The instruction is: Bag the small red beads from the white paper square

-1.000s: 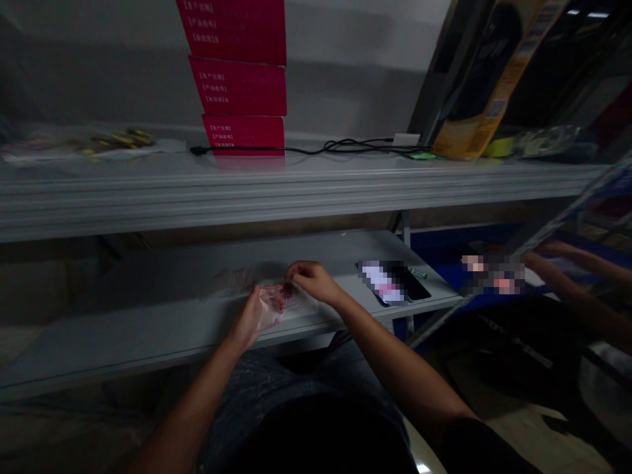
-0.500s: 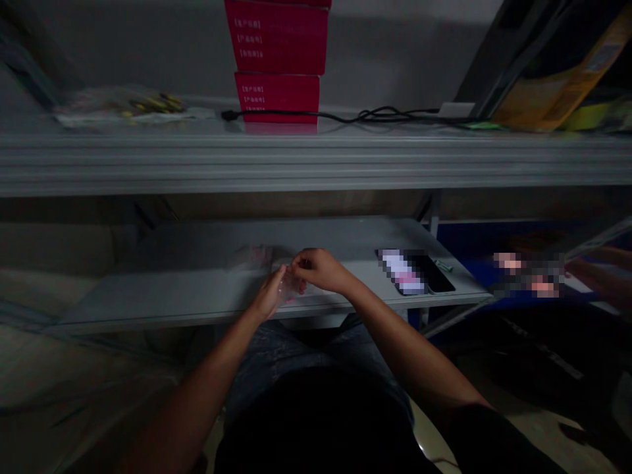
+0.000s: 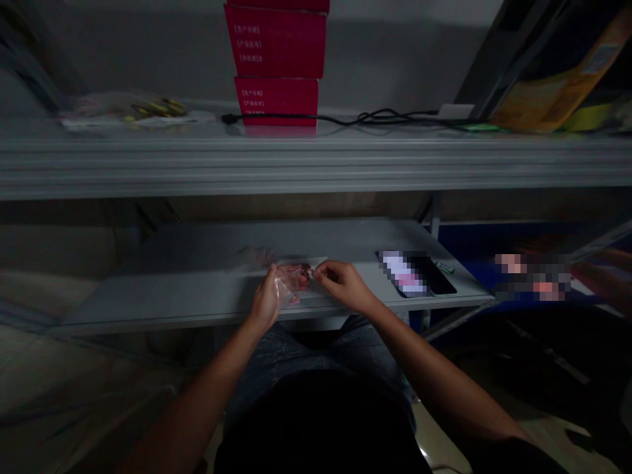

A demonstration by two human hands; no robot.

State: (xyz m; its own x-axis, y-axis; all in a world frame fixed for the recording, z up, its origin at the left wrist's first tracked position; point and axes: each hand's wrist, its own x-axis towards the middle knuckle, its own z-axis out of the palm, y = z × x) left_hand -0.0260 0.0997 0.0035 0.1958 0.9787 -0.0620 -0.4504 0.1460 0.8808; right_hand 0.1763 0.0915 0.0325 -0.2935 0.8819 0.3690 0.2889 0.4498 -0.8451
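Note:
My left hand (image 3: pixel 266 299) grips a small clear plastic bag (image 3: pixel 295 283) from the left side, and pink-red bits show inside it. My right hand (image 3: pixel 343 284) pinches the bag's right end between its fingertips. Both hands are above a grey metal shelf (image 3: pixel 197 296) in front of me. Behind the bag, a faint clear film with pink marks (image 3: pixel 259 255) lies on this shelf. The hands hide part of the bag.
A smartphone (image 3: pixel 417 273) lies on the shelf, right of my hands. Red boxes (image 3: pixel 276 46) are stacked on the upper shelf (image 3: pixel 296 164), with a black cable (image 3: pixel 375 118) and a yellow package (image 3: pixel 557 79). A co-worker's pixelated hands (image 3: pixel 533 276) are at the right.
My right hand has moved right, away from my left hand, and the bag now lies stretched out between them. The view has turned and levelled since the oldest frame.

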